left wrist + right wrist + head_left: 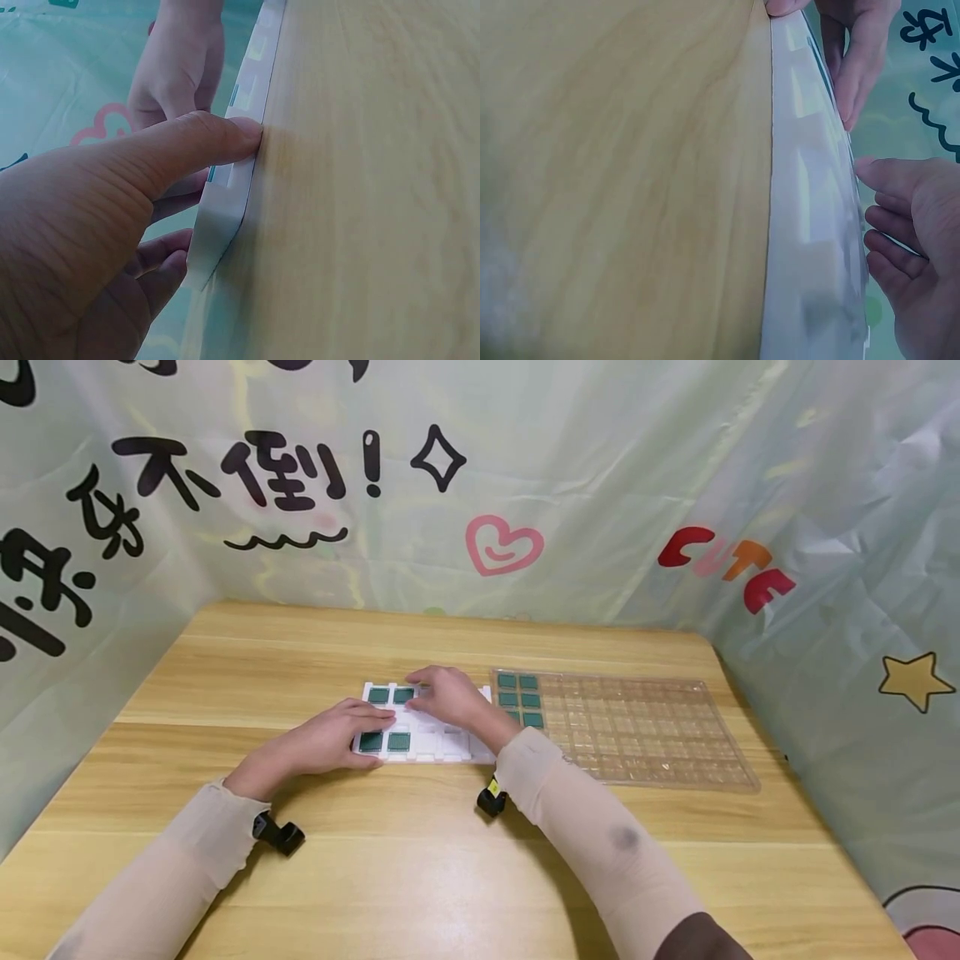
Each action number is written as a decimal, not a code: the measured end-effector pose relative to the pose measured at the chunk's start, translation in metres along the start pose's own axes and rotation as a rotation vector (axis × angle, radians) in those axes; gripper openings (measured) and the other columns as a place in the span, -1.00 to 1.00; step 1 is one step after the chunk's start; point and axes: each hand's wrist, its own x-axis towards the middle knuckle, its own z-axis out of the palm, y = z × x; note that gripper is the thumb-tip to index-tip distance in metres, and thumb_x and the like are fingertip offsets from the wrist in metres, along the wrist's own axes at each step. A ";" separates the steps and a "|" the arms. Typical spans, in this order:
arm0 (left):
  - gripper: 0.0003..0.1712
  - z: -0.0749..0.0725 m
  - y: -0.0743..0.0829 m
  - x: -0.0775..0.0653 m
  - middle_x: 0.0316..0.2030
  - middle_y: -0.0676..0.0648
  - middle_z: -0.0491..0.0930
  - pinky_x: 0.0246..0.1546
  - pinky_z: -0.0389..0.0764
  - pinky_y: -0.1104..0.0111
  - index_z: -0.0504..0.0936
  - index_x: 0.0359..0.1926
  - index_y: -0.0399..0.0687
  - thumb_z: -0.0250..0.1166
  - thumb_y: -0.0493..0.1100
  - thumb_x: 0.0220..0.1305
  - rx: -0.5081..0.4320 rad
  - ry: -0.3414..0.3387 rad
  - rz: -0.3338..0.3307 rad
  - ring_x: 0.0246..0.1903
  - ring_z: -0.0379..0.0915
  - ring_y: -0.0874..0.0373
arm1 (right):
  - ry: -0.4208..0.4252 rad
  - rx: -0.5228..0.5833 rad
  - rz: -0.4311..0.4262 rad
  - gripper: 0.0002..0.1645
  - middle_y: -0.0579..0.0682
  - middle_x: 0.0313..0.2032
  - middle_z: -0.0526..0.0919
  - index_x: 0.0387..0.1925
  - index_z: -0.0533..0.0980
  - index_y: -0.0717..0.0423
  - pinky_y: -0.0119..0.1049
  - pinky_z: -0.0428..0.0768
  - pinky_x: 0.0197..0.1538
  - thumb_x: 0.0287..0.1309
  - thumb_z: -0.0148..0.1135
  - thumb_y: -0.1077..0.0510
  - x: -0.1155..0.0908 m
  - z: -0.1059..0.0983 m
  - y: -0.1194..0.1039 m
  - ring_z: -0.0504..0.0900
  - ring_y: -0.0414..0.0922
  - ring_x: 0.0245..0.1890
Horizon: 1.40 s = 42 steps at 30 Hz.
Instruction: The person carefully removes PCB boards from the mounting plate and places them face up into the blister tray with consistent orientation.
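A white compartment tray (426, 745) lies on the table in the head view, with small green square chips (399, 742) in its left part. My left hand (333, 739) grips the tray's left end; in the left wrist view the thumb (244, 135) presses the front side wall while other fingers lie at the end and top. My right hand (453, 697) is over the tray's middle, fingertips down at its upper face beside a chip in the back row. In the right wrist view its thumb (885, 172) meets the tray's edge; I cannot tell whether it pinches a chip.
Just right of the white tray lies a large clear plastic tray (637, 727) with many pockets. Several green chips (530, 700) sit in its left columns; my right forearm covers its near left corner. A printed curtain (585, 527) hangs behind the wooden table (390, 877).
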 end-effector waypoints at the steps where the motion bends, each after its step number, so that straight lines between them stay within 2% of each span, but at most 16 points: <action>1: -0.27 0.000 0.000 0.000 0.27 -0.15 0.45 0.25 0.30 -0.04 0.49 0.29 -0.24 0.41 0.05 0.20 0.000 0.001 0.002 0.25 0.28 -0.19 | 0.000 -0.004 0.001 -0.42 -0.11 0.20 0.56 0.26 0.50 -0.04 -0.21 0.43 0.25 0.24 0.32 -0.07 0.001 0.001 0.000 0.53 -0.12 0.17; 8: -0.27 0.001 0.000 0.000 0.27 -0.15 0.45 0.25 0.30 -0.04 0.49 0.28 -0.24 0.41 0.05 0.19 0.001 0.009 0.004 0.25 0.28 -0.19 | 0.002 -0.047 -0.001 -0.47 -0.13 0.17 0.58 0.22 0.55 -0.09 -0.21 0.40 0.27 0.23 0.32 -0.08 0.008 0.006 -0.001 0.50 -0.13 0.20; 17: -0.27 0.001 0.001 0.000 0.27 -0.15 0.45 0.25 0.30 -0.05 0.49 0.28 -0.24 0.42 0.05 0.19 -0.013 0.010 0.003 0.24 0.28 -0.20 | -0.012 -0.042 0.039 -0.50 -0.11 0.16 0.59 0.20 0.57 -0.11 -0.20 0.43 0.24 0.24 0.32 -0.07 0.011 0.010 -0.006 0.51 -0.12 0.19; 23: -0.27 0.001 0.001 0.000 0.26 -0.16 0.46 0.24 0.31 -0.07 0.50 0.27 -0.25 0.42 0.06 0.18 -0.010 0.020 0.016 0.23 0.28 -0.21 | 0.008 -0.003 0.090 -0.53 -0.11 0.18 0.58 0.18 0.58 -0.14 -0.20 0.43 0.24 0.24 0.32 -0.06 0.011 0.013 -0.006 0.49 -0.12 0.20; 42: -0.26 0.002 -0.001 0.000 0.26 -0.16 0.46 0.25 0.30 -0.05 0.49 0.27 -0.26 0.43 0.05 0.17 0.000 0.015 0.007 0.24 0.29 -0.20 | 0.021 0.034 0.105 -0.55 -0.11 0.16 0.60 0.14 0.61 -0.14 -0.20 0.41 0.25 0.20 0.36 -0.05 0.011 0.013 -0.008 0.49 -0.11 0.20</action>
